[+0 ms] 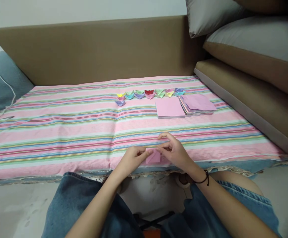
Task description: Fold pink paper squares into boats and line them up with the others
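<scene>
Biggest first: we're working on a striped cloth over a low seat, with a brown backrest behind it and piled cushions on the right. Two paper stacks lie right of centre, side by side: a neat stack with a pink sheet on top, and a looser stack, also pink on top, with other colours showing at its edge. Both look unfolded to us.

Left of and behind those, we have a tight line of small folded paper boats, mixed colours, roughly fifteen. We'd call those done.

At the near edge of the cloth, our left hand pinches the left side of a small pink paper, thumb on its face; we can't tell where all the fingers behind sit. Our right hand pinches its upper right corner between thumb and index, other fingers lifted and curled.

Status: we judge this piece part-folded. It's a flat, compact shape with a slanting edge, no boat form yet, so shaping is left. Exact fold stage: too small to tell.
</scene>
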Available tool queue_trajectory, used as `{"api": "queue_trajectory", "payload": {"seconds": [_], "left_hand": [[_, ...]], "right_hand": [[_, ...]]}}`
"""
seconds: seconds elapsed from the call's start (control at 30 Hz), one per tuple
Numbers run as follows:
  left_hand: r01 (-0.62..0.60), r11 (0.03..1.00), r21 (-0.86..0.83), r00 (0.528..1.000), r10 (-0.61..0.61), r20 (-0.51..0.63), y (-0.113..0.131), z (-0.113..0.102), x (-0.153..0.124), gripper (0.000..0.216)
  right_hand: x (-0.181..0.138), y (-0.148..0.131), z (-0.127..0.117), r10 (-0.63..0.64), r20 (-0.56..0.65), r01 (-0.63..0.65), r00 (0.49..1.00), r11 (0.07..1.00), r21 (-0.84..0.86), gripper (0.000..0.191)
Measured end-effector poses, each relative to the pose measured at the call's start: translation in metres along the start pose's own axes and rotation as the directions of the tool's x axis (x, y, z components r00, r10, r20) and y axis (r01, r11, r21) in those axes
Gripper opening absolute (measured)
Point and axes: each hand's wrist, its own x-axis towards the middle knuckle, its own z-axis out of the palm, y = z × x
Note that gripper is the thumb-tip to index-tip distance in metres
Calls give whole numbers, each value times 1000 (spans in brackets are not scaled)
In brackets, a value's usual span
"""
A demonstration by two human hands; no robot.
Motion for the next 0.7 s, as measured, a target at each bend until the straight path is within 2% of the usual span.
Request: {"api": "queue_trajectory", "payload": {"seconds": [0.1, 0.17, 0.33, 0.43, 0.57, 0.7], "left_hand": [[-45, 997, 56, 999, 46, -15, 1, 1, -1, 40], [-52, 997, 48, 998, 54, -34, 1, 1, 0, 36], [-27, 994, -107, 986, 8, -168, -6, 2, 5, 28], [-26, 984, -174, 972, -16, -234, -10, 4, 6, 28], [-29, 983, -182, 976, -11, -215, -10, 8, 6, 27], [-86, 953, -289, 979, 27, -203, -8, 11, 6, 21]], "right_hand": [[-1, 2, 2, -19, 33, 21, 999, 999, -39, 26], [0, 3, 2, -7, 44, 6, 999, 1000, 10, 28], [3, 5, 4, 54, 39, -61, 998, 969, 237, 43], [3, 6, 4, 104, 12, -103, 994, 949, 297, 50], [4, 7, 4, 101, -88, -76, 991, 964, 253, 46], [4, 10, 5, 55, -98, -37, 994, 984, 171, 39]]}}
